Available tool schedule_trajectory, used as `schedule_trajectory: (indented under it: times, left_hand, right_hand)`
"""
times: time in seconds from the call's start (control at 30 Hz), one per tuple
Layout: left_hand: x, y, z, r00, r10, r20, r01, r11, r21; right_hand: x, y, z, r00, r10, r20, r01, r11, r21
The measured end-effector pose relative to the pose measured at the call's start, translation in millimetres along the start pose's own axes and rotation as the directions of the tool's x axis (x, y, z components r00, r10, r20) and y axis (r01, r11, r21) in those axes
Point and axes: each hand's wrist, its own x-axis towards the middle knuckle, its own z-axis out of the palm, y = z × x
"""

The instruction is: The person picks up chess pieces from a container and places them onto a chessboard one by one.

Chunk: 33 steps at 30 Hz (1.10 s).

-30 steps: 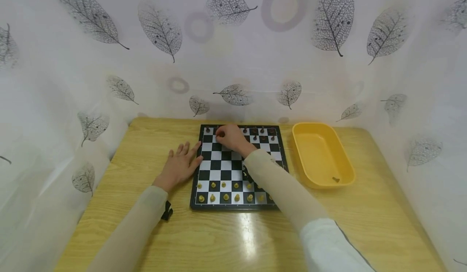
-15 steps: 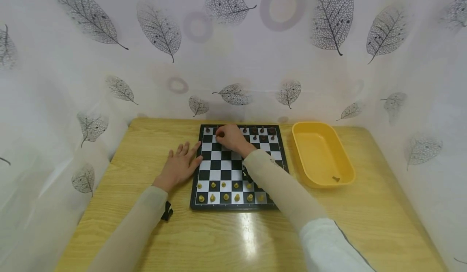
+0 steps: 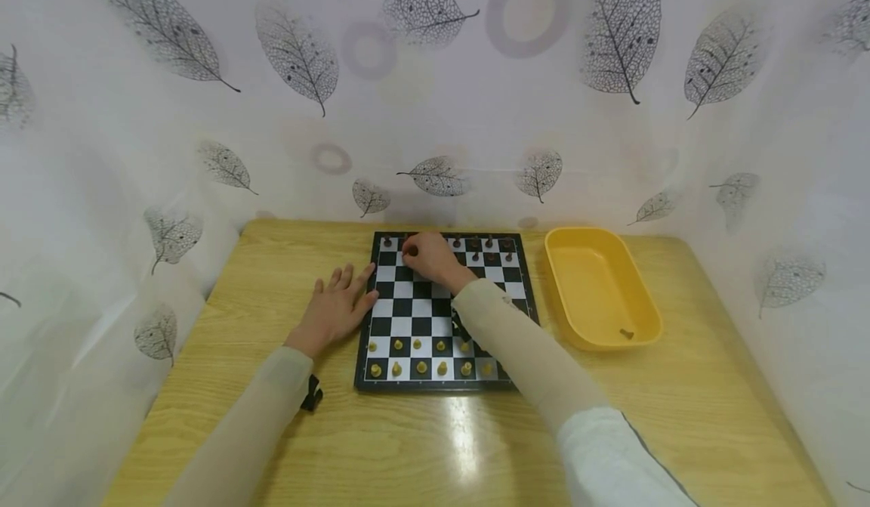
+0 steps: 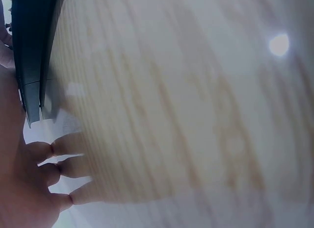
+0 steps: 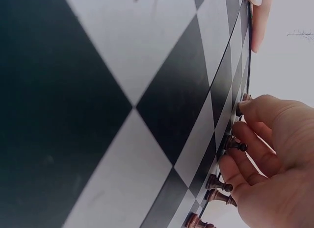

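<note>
My right hand (image 3: 435,256) reaches over the chessboard (image 3: 402,308) to its far left part. In the right wrist view the thumb and index finger pinch a dark chess piece (image 5: 239,110), mostly hidden by the fingertips. A dark pawn (image 5: 235,143) stands beside the other curled fingers. My left hand (image 3: 329,318) lies spread on the table, its thumb and index finger reaching the board's left edge. Dark red pieces (image 3: 489,242) stand along the far side. Yellow pieces (image 3: 421,368) fill two rows at the near side, some hidden by my right sleeve.
Right of the board stands a yellow plastic tray (image 3: 598,295) with one small dark piece (image 3: 626,333) inside. The wooden table (image 3: 381,446) meets pale leaf-printed sheeting (image 3: 476,129) at the back and sides. My right forearm crosses the board's near right corner.
</note>
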Motion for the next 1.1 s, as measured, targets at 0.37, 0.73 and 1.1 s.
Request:
schedule_trajectory:
  times: [0.37, 0.73, 1.1]
  left_hand:
    - [0.2, -0.6, 1.3, 1.0, 0.003, -0.002, -0.003, 1.0, 0.001]
    - [0.7, -0.1, 0.8, 1.0, -0.001, 0.0, 0.001, 1.0, 0.002]
    - [0.2, -0.7, 1.5, 1.0, -0.004, 0.014, 0.003, 1.0, 0.004]
  right_hand:
    - [-0.7, 0, 1, 1.0, 0.014, -0.01, -0.014, 1.0, 0.013]
    - [-10.8, -9, -25, 1.0, -0.01, 0.011, 0.009, 1.0, 0.026]
    - [-58.2, 13, -92, 0.993, -0.007, -0.114, 0.027, 0.984, 0.175]
